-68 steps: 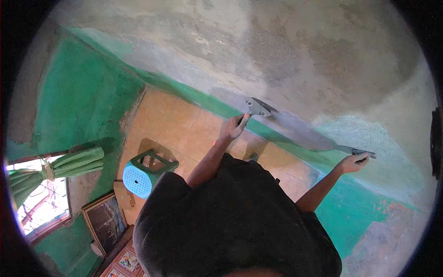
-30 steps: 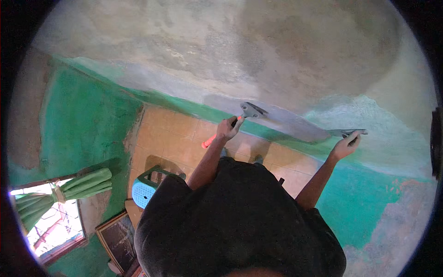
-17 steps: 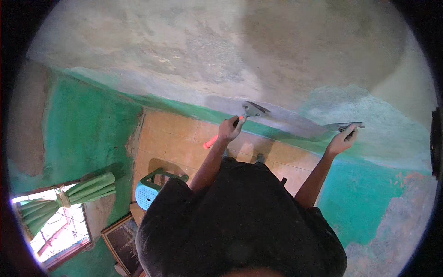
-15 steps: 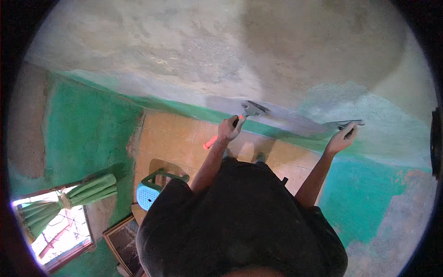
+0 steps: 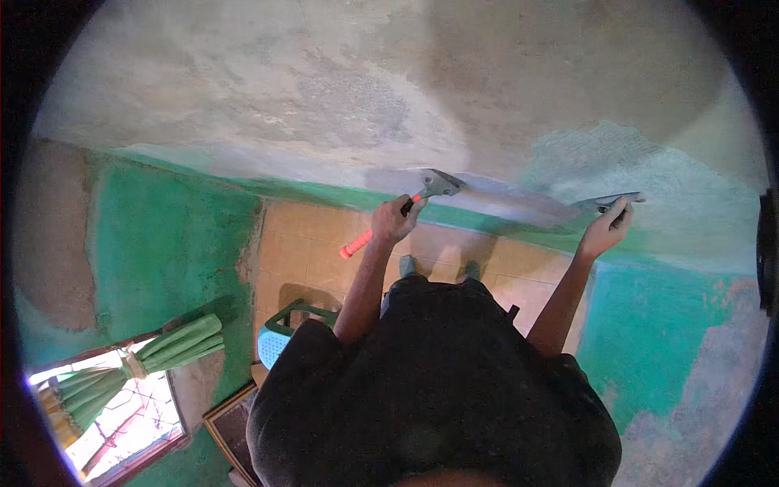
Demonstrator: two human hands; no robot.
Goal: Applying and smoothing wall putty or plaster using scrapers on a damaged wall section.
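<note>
My left hand (image 5: pixel 393 221) is wrapped round a red-handled scraper (image 5: pixel 442 184), right hand (image 5: pixel 604 235) clamped on a grey trowel (image 5: pixel 623 198), both by this patchy wall (image 5: pixel 357 105).

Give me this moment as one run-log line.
left hand: red-handled scraper | right hand: flat grey-bladed tool | before both: patchy wall | behind: blue-and-green stool
</note>
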